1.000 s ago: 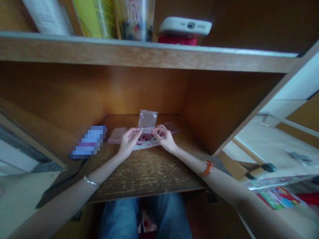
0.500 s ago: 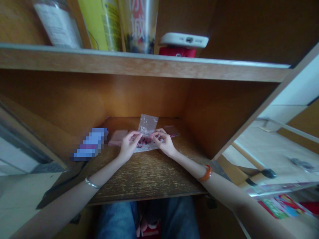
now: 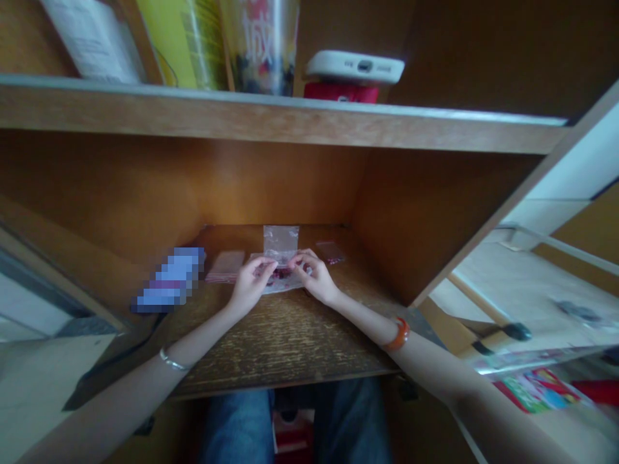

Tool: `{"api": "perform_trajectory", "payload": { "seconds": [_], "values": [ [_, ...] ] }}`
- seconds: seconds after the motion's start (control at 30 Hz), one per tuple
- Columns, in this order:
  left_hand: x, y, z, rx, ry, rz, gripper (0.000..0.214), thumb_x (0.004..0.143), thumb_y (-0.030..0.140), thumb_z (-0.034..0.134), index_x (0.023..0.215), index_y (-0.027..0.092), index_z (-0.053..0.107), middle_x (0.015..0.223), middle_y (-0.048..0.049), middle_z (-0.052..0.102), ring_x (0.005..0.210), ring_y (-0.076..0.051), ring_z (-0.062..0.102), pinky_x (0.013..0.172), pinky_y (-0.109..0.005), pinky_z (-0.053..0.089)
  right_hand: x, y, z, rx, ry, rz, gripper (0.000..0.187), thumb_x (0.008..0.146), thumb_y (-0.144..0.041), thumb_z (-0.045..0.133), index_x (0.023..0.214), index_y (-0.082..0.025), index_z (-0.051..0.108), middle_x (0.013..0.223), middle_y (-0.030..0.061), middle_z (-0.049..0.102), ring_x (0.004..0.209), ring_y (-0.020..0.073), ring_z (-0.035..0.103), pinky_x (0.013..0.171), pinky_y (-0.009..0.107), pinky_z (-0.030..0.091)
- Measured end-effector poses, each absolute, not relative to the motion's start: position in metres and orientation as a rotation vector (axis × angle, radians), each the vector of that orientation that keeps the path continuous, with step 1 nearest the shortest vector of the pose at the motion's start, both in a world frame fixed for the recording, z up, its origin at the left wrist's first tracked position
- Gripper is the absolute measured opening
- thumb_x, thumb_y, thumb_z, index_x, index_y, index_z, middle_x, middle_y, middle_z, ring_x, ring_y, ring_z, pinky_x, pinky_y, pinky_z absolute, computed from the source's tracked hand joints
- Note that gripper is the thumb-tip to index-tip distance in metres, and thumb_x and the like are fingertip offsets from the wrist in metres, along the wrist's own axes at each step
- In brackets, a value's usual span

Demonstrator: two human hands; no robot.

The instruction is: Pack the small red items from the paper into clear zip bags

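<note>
A small clear plastic bag (image 3: 280, 242) stands upright at the back of a dark wooden desk (image 3: 285, 335). My left hand (image 3: 251, 282) pinches its lower left edge and my right hand (image 3: 313, 276) pinches its lower right edge. Under the hands lies a flat clear sheet with small reddish-purple bits (image 3: 279, 274) on it. Two more small clear bags lie flat on the desk, one (image 3: 226, 264) left of my left hand and one (image 3: 330, 251) right of my right hand.
A blurred-out bluish object (image 3: 168, 281) sits at the desk's left. A wooden shelf (image 3: 290, 122) runs overhead with a yellow package (image 3: 184, 38), a printed cup (image 3: 261, 42) and a white case on a red box (image 3: 355, 67). Wooden side walls close in both sides.
The upright bag has straightened from a slight tilt. Both hands have drawn a little closer together at its base. The view has shifted slightly.
</note>
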State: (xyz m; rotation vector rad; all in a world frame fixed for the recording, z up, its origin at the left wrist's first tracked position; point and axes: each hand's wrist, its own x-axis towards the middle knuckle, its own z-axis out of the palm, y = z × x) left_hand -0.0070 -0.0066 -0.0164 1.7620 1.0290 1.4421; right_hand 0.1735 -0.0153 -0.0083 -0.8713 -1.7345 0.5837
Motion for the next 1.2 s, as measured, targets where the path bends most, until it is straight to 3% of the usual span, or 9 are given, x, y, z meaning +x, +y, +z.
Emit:
{"api": "perform_trajectory", "payload": {
  "seconds": [0.17, 0.4, 0.73, 1.2],
  "values": [
    [-0.007, -0.009, -0.014, 1.747, 1.076, 1.440, 0.026, 0.080, 0.041, 0.063, 0.082, 0.015, 0.065, 0.083, -0.0046, 0.067, 0.074, -0.017, 0.062, 0.067, -0.026, 0.049, 0.172, -0.018, -0.006, -0.853, -1.727, 0.594, 0.013, 0.085, -0.029, 0.061, 0.082, -0.018, 0.066, 0.085, 0.0046, 0.059, 0.087, 0.0170, 0.054, 0.079, 0.031, 0.043],
    [-0.007, -0.010, -0.016, 1.790, 0.998, 1.371, 0.024, 0.082, 0.039, 0.063, 0.089, 0.016, 0.067, 0.092, -0.0065, 0.068, 0.085, -0.018, 0.064, 0.074, -0.028, 0.050, 0.173, -0.015, -0.009, -0.861, -1.683, 0.600, 0.014, 0.085, -0.031, 0.062, 0.079, -0.019, 0.066, 0.084, 0.0038, 0.058, 0.086, 0.0164, 0.054, 0.079, 0.031, 0.044],
    [-0.005, -0.016, -0.011, 1.774, 1.007, 1.361, 0.022, 0.083, 0.038, 0.061, 0.088, 0.016, 0.065, 0.088, -0.0051, 0.068, 0.079, -0.017, 0.065, 0.071, -0.027, 0.051, 0.173, -0.016, -0.010, -0.879, -1.643, 0.631, 0.012, 0.082, -0.032, 0.066, 0.080, -0.021, 0.070, 0.089, 0.0045, 0.060, 0.094, 0.0179, 0.055, 0.083, 0.032, 0.044],
    [-0.004, -0.020, -0.008, 1.932, 1.054, 1.376, 0.017, 0.085, 0.033, 0.059, 0.083, 0.018, 0.065, 0.083, -0.0023, 0.069, 0.075, -0.015, 0.063, 0.067, -0.023, 0.049, 0.170, -0.021, -0.005, -0.893, -1.679, 0.619, 0.013, 0.085, -0.029, 0.062, 0.078, -0.019, 0.068, 0.086, 0.0053, 0.060, 0.092, 0.0188, 0.055, 0.084, 0.034, 0.044]
  ]
}}
